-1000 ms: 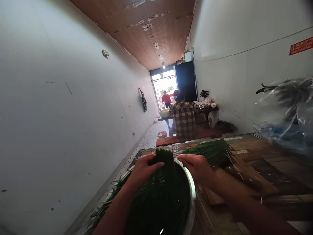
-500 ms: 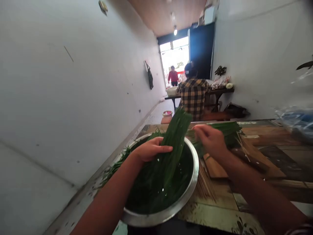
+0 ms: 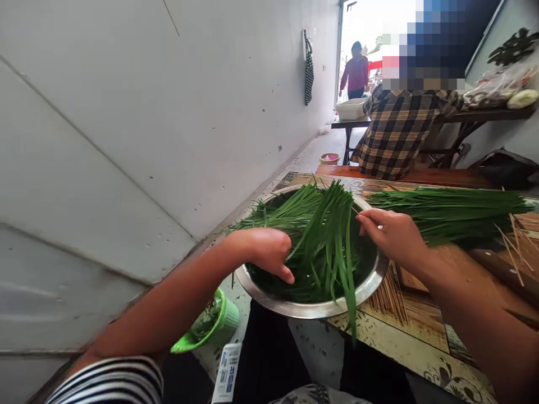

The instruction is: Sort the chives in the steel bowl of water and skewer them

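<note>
A steel bowl point(image 3: 320, 308) sits at the table's near edge, full of long green chives point(image 3: 328, 235). Some leaves fan over the far rim and a few hang over the near rim. My left hand point(image 3: 265, 252) is in the bowl's left side, fingers curled down round the chive bunch. My right hand point(image 3: 391, 235) is over the right rim, its fingertips pressed together on the chive leaves. A second bunch of chives point(image 3: 446, 207) lies flat on the table to the right of the bowl.
Bamboo skewers point(image 3: 387, 292) lie beside the bowl, and more skewers point(image 3: 514, 241) at the right. A green cup point(image 3: 210, 325) stands below the table edge on the left. A person in a plaid shirt point(image 3: 400, 129) sits ahead on a bench. Another person in red point(image 3: 356, 73) stands at the doorway.
My view has tipped down and closer. The chive bunch that my left hand held up is now lowered and spread across the bowl, and my right hand has come to the bowl's right rim.
</note>
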`<move>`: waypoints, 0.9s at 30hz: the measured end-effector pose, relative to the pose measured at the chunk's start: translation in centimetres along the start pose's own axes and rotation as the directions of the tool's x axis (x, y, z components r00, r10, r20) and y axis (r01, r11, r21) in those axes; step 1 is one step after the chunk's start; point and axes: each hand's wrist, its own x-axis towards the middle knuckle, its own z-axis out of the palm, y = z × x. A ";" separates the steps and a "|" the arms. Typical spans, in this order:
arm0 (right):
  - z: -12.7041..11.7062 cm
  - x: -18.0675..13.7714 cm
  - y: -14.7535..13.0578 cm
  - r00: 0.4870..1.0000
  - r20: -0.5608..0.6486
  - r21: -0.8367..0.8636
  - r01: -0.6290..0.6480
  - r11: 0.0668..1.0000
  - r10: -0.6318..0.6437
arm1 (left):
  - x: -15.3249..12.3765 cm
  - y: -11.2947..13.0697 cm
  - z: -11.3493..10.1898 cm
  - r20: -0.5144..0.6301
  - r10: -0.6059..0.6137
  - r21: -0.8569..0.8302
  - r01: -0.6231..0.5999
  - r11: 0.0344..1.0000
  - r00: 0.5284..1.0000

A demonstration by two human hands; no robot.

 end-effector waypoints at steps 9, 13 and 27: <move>1.8 1.7 0.9 0.997 -0.021 -0.300 0.069 0.951 -0.079 | 10.9 -1.8 -4.1 -0.501 0.036 0.041 -0.018 0.999 0.865; 2.3 2.7 0.7 0.998 -0.035 -0.252 -0.068 0.965 0.061 | 14.1 -1.9 -2.8 -0.585 -0.074 0.088 0.154 0.984 0.807; 3.5 3.4 1.2 0.998 0.064 -0.318 -0.001 0.948 0.023 | 14.9 -4.9 -1.4 -0.604 -0.185 -0.148 0.119 0.982 0.775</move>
